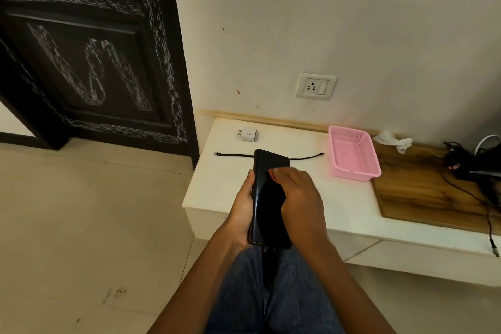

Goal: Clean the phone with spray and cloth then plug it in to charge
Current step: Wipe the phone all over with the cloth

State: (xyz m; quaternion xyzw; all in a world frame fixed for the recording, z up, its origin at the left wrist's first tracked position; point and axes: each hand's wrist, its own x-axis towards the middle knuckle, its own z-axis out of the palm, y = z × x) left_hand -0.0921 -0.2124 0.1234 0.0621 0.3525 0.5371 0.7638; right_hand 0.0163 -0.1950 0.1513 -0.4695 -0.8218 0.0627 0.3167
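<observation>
My left hand grips a black phone by its left edge, screen up, above the front of the white ledge. My right hand lies over the screen's right half with fingers curled. It seems to press a black cloth on the glass. A dark strip of the cloth hangs below the phone, between my knees. On the ledge behind lie a black charging cable, stretched straight, and a white charger adapter. A wall socket sits above them. No spray bottle is in view.
An empty pink basket stands on the ledge to the right, with a crumpled white tissue behind it. A wooden board and a tangle of black cables lie further right. A dark door is at the left.
</observation>
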